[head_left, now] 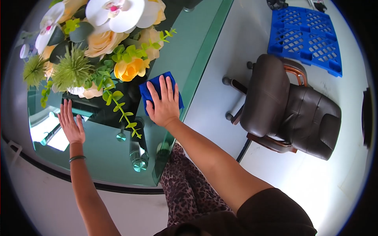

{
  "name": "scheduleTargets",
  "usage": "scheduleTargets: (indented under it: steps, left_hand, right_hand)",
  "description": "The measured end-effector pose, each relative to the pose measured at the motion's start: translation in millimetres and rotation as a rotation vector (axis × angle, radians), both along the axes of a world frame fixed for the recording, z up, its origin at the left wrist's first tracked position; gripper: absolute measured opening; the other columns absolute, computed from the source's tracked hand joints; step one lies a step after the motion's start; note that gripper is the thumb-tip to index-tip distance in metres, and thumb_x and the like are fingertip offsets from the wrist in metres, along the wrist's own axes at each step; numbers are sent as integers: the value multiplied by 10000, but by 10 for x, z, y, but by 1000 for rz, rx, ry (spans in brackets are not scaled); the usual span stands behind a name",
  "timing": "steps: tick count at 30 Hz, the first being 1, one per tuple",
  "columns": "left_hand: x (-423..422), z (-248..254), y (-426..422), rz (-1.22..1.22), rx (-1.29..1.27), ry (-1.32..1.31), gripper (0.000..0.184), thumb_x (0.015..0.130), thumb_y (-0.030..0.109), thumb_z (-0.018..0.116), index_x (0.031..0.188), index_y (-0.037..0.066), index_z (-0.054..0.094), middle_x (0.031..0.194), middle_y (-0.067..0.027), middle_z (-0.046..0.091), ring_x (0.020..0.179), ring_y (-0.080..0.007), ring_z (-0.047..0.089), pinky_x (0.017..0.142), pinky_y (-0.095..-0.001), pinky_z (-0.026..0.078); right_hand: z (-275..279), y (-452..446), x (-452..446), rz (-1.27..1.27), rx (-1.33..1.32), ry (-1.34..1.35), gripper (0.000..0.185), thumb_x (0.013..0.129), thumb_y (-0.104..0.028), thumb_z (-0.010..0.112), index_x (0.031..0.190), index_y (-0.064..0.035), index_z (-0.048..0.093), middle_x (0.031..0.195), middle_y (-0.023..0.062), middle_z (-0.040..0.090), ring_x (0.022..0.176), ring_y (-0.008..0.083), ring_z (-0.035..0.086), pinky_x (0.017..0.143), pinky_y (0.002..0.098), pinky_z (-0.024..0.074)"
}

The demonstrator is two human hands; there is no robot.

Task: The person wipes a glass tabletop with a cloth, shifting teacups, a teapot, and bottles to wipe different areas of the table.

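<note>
Right hand (164,103) spread flat on blue cloth (147,93), left hand (72,125) open over glass table (106,157)

The glass table (104,157) carries 1 blue cloth (145,95) and 1 flower arrangement (101,44).

Bright white glare burns on the glass table (106,151) and lower-right floor (311,188); the fisheye edges curve into black.
</note>
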State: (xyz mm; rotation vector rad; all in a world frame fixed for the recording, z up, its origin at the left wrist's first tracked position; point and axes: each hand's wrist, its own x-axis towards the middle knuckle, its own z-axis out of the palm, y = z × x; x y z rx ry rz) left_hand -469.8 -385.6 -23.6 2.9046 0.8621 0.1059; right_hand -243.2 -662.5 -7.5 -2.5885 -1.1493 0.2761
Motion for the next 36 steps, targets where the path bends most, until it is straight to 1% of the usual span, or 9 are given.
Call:
scheduleTargets:
  steps: [5,17,21,26,28,29,32,33,36]
  left_hand:
    - [-5,21,5,23,-20,26,559,1010,435,246,1485,146,301,1544,-58,291,1450,-262,201,1180,-454,113]
    - [28,167,-25,84,-69,83,533,964,297,347,1463,108,340,1520,-81,326,1440,-287,216,1181,-478,117]
    - [-63,33,-20,48,-3,129,542,969,303,335,1452,59,334,1468,-137,367,1431,-332,213,1188,-485,108]
    - [-96,-49,-56,33,88,193,532,989,280,296,1476,65,290,1515,-122,309,1434,-322,205,1193,-475,109]
    - [-103,-49,-74,30,156,207,524,997,265,282,1483,71,276,1537,-106,279,1436,-308,205,1194,-472,109]
    - [-103,-29,-111,58,163,334,505,1002,239,290,1479,71,284,1556,-83,249,1443,-281,202,1190,-472,116]
    - [218,112,-456,462,27,733,515,978,210,356,1471,74,298,1559,-70,252,1449,-261,199,1183,-474,123]
    - [-27,-274,-646,515,127,373,545,939,217,433,1447,44,336,1567,-83,236,1455,-277,188,1169,-497,141]
    - [171,-434,-1405,671,94,262,679,881,341,532,1427,-15,341,1498,-138,351,1393,-366,278,1143,-552,166]
  right_hand:
    - [28,11,14,15,-18,-6,621,875,-331,505,1456,-172,352,1520,238,236,1403,431,205,1130,589,124]
    - [48,36,10,44,-121,40,648,860,-351,514,1458,-164,351,1511,223,247,1407,417,196,1127,594,117]
    - [-27,-15,15,48,-112,23,621,880,-361,485,1458,-176,353,1502,213,264,1407,408,206,1126,594,126]
    - [-27,-24,37,107,-62,61,612,886,-362,487,1460,-191,360,1504,192,273,1412,399,207,1127,595,124]
    - [-63,-32,45,204,-38,69,622,893,-372,482,1474,-203,338,1522,181,250,1420,384,196,1137,581,113]
    - [-66,-37,81,317,-53,76,625,894,-382,487,1476,-209,336,1517,171,270,1420,362,210,1140,571,122]
    - [-80,-20,462,791,58,76,640,890,-411,508,1478,-227,335,1489,141,348,1407,296,275,1147,535,155]
    - [-144,-13,646,908,112,76,638,881,-410,532,1468,-236,351,1463,133,393,1385,272,324,1150,526,167]
    - [-133,141,1424,1213,149,203,569,871,-388,558,1408,-244,440,1467,118,396,1382,265,333,1160,514,164]
